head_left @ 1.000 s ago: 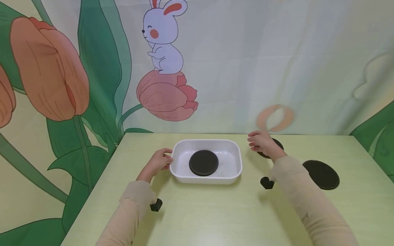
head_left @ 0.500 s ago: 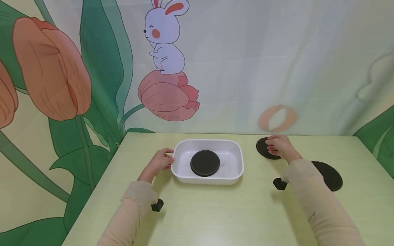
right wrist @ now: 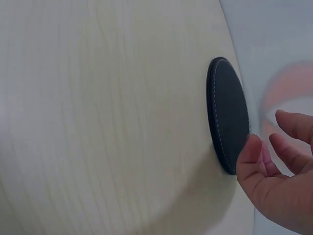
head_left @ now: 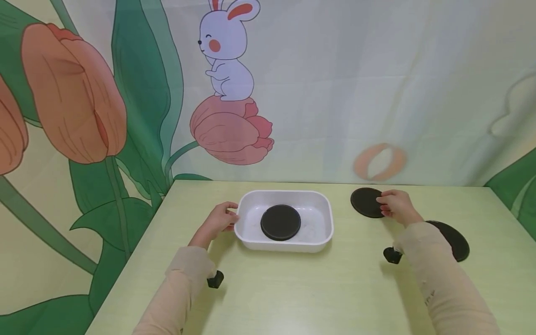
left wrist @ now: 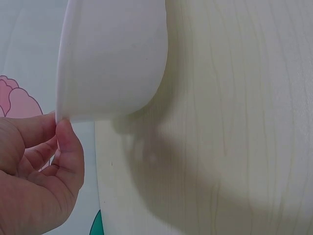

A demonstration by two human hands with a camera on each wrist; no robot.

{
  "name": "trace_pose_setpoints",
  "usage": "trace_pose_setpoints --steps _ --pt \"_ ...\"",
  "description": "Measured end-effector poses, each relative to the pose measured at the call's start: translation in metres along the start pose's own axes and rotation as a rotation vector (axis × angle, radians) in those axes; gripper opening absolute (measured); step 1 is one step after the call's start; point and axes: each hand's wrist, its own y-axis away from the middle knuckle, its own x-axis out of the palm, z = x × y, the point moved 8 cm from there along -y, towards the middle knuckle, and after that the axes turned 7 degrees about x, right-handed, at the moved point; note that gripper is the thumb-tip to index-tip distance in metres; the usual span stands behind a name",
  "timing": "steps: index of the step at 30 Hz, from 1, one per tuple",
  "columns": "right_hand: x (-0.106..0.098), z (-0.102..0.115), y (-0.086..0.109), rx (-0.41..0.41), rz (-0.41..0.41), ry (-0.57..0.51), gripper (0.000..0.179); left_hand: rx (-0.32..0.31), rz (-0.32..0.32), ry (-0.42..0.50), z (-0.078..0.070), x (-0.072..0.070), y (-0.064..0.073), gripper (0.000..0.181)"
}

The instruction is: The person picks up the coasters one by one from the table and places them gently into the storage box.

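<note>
Where printed cloth (head_left: 314, 93) backs the pale table (head_left: 301, 288), left fingers (left wrist: 68, 147) pinch a tub (head_left: 284, 247), right fingers (right wrist: 296, 125) parted beside a disc (head_left: 365, 203)

Tulip-printed backdrop (head_left: 310, 93) behind pale table (head_left: 301, 298)

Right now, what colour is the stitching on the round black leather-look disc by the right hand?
Pale grey stitching, clearest in the right wrist view.

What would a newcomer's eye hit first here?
Likely the white tray on the table, a black disc inside it and the left hand pinching its left end. Next, the right hand at the right side of another black disc. Behind, a cartoon rabbit sits on a pink flower on the backdrop.
</note>
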Motion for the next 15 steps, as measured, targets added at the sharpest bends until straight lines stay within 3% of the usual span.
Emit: trace_pose_setpoints --steps 7,15 --pt "-0.01 -0.009 -0.003 -0.009 -0.092 0.131 0.055 -0.008 0.0 -0.005 0.0 0.0 0.0 0.039" --pt "-0.021 -0.021 -0.013 -0.003 -0.171 0.196 0.065 -0.012 -0.005 -0.001 -0.002 -0.001 0.001 0.039"
